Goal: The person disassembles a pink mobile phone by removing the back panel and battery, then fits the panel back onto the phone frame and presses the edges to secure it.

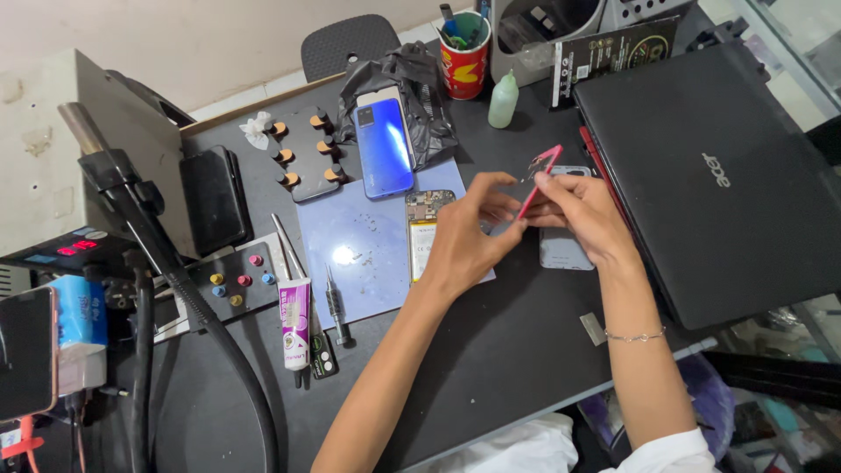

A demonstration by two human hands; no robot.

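We work mid-repair at dark tabletop [491, 350]. Both hands together, raised above it: right hand [583, 215] pinches thin red tool strip [536, 186], left hand [464, 241] closes fingers on its lower end. Opened phone [423, 232], insides exposed, lies on blue mat [359, 254] just beside left hand. Grey back cover [561, 250] lies under right hand; blue phone [384, 147] farther back. Step, as we judge: readying strip before working on opened phone. Next move calls for steady pinch, careful lowering toward phone.

Black workbench [491, 350], blue mat [368, 254], closed laptop [718, 175], glue tube [294, 320]
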